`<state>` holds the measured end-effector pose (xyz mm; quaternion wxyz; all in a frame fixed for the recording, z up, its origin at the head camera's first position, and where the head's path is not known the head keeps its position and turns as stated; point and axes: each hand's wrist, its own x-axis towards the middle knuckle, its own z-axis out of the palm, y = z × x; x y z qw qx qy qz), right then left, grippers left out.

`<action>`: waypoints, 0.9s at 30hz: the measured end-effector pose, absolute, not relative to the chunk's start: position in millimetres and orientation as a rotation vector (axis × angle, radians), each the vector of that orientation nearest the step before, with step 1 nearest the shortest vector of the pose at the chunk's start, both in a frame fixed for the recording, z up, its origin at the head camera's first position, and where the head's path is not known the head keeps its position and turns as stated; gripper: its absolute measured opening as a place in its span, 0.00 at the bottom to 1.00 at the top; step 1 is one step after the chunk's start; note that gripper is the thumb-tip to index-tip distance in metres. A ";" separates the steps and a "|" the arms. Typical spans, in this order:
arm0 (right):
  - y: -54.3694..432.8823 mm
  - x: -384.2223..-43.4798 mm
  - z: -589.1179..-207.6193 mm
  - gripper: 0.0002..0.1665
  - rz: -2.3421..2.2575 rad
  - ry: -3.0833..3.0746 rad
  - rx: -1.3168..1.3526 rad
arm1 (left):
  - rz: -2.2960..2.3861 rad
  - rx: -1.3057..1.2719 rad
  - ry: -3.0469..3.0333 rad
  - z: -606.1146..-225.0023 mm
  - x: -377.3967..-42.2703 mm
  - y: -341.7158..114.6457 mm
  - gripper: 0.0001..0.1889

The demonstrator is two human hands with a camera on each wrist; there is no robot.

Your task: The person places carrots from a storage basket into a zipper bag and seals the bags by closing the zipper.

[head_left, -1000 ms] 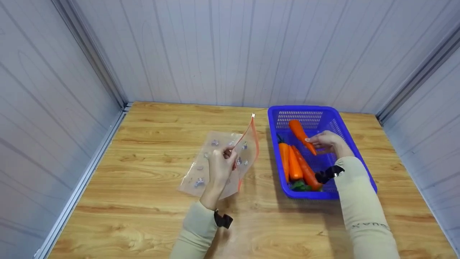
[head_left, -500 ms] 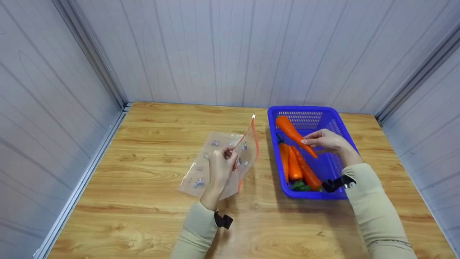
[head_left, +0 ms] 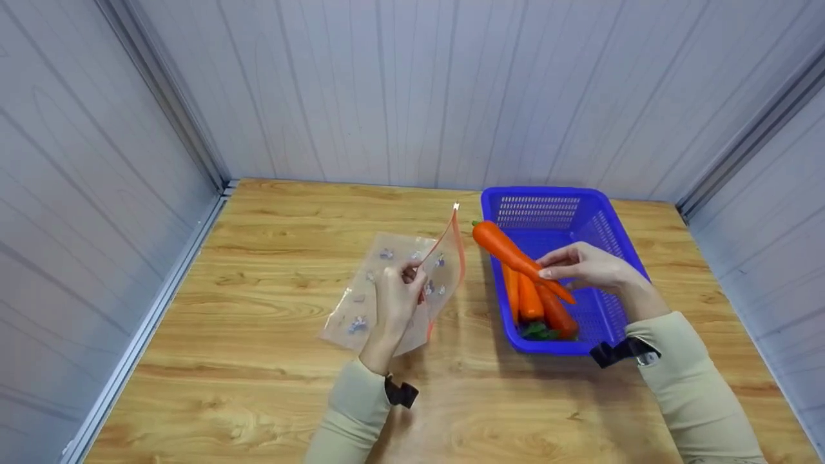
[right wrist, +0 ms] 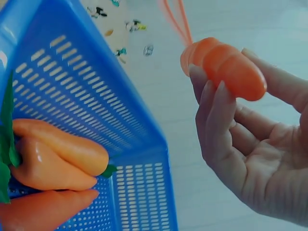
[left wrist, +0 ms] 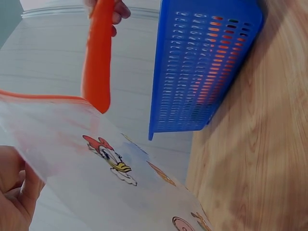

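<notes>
A carrot (head_left: 506, 250) is pinched near its thin end by my right hand (head_left: 593, 270), raised over the left side of a blue plastic basket (head_left: 557, 348). Its thick end points left, past the basket's rim. In the right wrist view, fingertips and thumb close on the carrot (right wrist: 231, 70) from two sides. My left hand (head_left: 397, 298) pinches the orange-red zip edge of a clear printed zip bag (head_left: 354, 303). The bag's mouth gapes toward the basket, and its body lies toward the left. In the left wrist view the carrot (left wrist: 97, 62) hangs beyond the bag's edge.
Several more carrots (head_left: 530, 299) lie in the basket's left half, with green tops (head_left: 538, 332) at the near end. The wooden table (head_left: 258, 386) is bounded by a pale panel wall (head_left: 412, 90) behind and walls at both sides.
My right hand has carried the carrot up and left, from inside the basket to over its left rim. The left hand and the bag stay about where they were.
</notes>
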<state>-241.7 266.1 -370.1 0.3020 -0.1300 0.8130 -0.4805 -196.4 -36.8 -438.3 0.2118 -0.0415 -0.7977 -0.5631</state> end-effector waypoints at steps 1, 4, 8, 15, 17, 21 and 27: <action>266.0 -239.5 -368.8 0.25 -1.274 2.153 -0.365 | -1.576 -0.120 -2.215 -438.5 -196.5 -36.6 0.07; 264.2 -234.2 -365.7 0.23 -1.270 2.132 -0.436 | -1.603 -0.131 -2.210 -439.3 -196.7 -35.9 0.08; 258.5 -228.8 -363.7 0.22 -1.257 2.093 -0.490 | -1.616 -0.134 -2.215 -439.1 -196.5 -35.0 0.08; 244.8 -222.9 -362.9 0.20 -1.244 2.032 -0.573 | -1.651 -0.120 -2.228 -439.5 -196.0 -33.4 0.07; 239.8 -222.5 -363.9 0.19 -1.239 2.019 -0.585 | -1.658 -0.113 -2.227 -439.7 -195.8 -33.2 0.07; 230.9 -223.4 -366.4 0.20 -1.209 2.031 -0.571 | -1.677 -0.113 -2.215 -439.6 -195.2 -33.2 0.07; 221.3 -226.7 -367.4 0.21 -1.179 2.077 -0.520 | -1.680 -0.108 -2.219 -438.9 -194.7 -33.6 0.07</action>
